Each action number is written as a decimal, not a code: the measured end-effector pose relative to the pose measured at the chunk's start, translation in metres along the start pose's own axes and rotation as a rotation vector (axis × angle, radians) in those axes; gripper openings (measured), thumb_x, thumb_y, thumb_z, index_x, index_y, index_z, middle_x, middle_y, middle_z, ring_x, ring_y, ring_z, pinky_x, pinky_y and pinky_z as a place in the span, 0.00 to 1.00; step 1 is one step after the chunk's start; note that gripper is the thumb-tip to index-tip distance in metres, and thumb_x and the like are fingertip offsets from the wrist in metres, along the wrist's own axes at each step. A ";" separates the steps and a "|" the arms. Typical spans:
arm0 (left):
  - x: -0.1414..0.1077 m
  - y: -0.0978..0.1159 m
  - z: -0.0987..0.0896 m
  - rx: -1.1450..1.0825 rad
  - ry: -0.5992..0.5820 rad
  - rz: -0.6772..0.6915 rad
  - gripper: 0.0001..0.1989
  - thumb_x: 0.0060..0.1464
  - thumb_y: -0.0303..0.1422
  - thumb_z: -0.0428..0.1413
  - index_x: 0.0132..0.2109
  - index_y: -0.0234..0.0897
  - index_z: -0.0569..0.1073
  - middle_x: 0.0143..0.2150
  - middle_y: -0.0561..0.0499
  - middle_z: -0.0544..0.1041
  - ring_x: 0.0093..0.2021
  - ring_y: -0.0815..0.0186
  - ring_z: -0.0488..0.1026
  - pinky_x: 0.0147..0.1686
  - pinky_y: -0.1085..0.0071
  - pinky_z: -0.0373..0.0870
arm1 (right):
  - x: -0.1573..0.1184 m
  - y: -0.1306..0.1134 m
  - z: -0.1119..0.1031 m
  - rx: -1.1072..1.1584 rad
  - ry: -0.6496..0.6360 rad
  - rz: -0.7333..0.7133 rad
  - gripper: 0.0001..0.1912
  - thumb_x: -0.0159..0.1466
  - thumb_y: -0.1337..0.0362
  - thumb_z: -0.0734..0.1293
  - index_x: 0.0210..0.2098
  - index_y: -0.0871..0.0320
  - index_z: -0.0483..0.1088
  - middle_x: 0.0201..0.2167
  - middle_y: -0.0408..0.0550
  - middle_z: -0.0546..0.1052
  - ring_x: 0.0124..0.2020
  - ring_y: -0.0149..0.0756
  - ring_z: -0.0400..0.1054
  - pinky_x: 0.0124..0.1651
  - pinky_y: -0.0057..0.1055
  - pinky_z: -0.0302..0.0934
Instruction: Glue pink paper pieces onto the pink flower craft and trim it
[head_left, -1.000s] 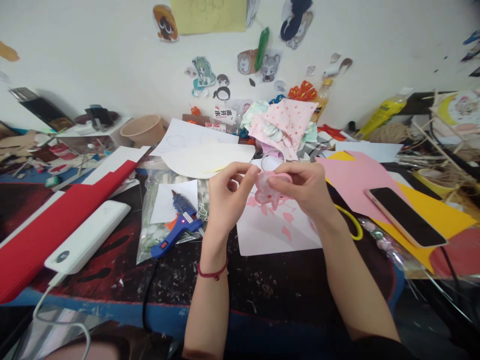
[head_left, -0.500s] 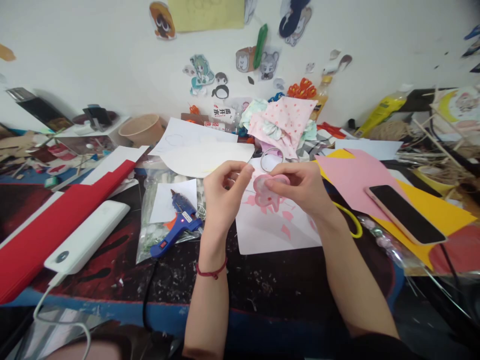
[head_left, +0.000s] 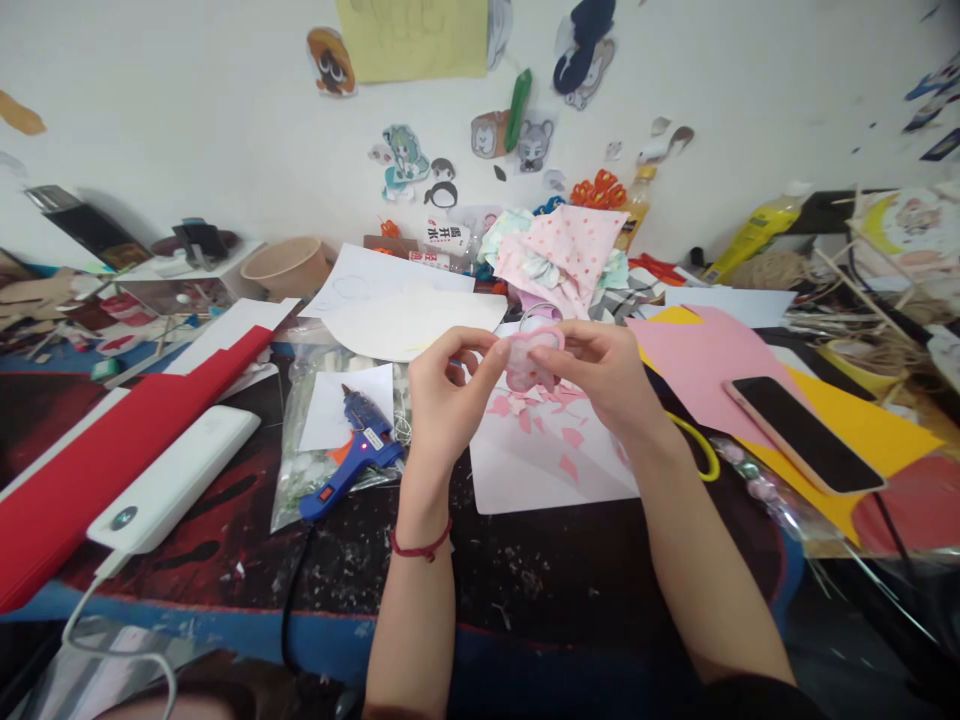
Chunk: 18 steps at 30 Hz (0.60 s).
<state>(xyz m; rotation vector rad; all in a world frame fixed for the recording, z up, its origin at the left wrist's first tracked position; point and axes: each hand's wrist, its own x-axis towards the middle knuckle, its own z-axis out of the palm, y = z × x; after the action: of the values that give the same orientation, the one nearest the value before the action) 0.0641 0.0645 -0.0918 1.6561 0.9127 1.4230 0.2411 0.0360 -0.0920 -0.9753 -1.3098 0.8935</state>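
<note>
Between my two hands is a pink flower-shaped piece (head_left: 531, 362) with a pale middle. My right hand (head_left: 600, 375) pinches its right side between thumb and fingers. At its left edge, my left hand (head_left: 457, 385) has thumb and forefinger pressed together on the piece. Below lies a white sheet (head_left: 517, 480) with several pink scraps (head_left: 568, 467) on it. A metal ring (head_left: 541, 312) stands just behind the piece, its lower part hidden.
On the left are a blue glue gun (head_left: 360, 450) on a plastic bag, a white power bank (head_left: 176, 480) with a cable, and red sheets (head_left: 135, 440). A phone (head_left: 806, 432) rests on pink and yellow paper (head_left: 712, 365) at right.
The pink piece has turned and moved slightly left and up. My left fingertips, apart from it before, now touch its left edge.
</note>
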 end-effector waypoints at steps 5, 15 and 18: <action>-0.002 0.006 -0.001 0.071 -0.064 0.014 0.08 0.57 0.36 0.64 0.33 0.38 0.77 0.31 0.51 0.78 0.26 0.72 0.66 0.22 0.73 0.58 | 0.001 -0.003 0.000 0.027 0.073 -0.034 0.09 0.55 0.61 0.78 0.32 0.58 0.80 0.27 0.43 0.78 0.26 0.30 0.70 0.29 0.28 0.67; -0.003 0.004 -0.001 0.073 -0.114 0.047 0.05 0.59 0.35 0.62 0.37 0.40 0.79 0.33 0.51 0.81 0.28 0.71 0.70 0.26 0.72 0.62 | 0.000 0.000 0.000 -0.004 0.012 -0.025 0.08 0.54 0.62 0.78 0.30 0.59 0.79 0.24 0.42 0.77 0.24 0.29 0.70 0.25 0.26 0.66; -0.003 0.004 0.000 0.045 -0.057 0.053 0.06 0.59 0.36 0.63 0.35 0.39 0.79 0.33 0.51 0.81 0.29 0.70 0.71 0.28 0.71 0.65 | 0.000 0.004 0.002 0.016 0.036 -0.028 0.09 0.54 0.62 0.78 0.32 0.59 0.80 0.22 0.41 0.77 0.20 0.28 0.69 0.22 0.26 0.65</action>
<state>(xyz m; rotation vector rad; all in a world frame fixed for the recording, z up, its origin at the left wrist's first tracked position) 0.0634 0.0596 -0.0895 1.7567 0.8810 1.3925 0.2387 0.0376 -0.0956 -0.9542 -1.2815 0.8600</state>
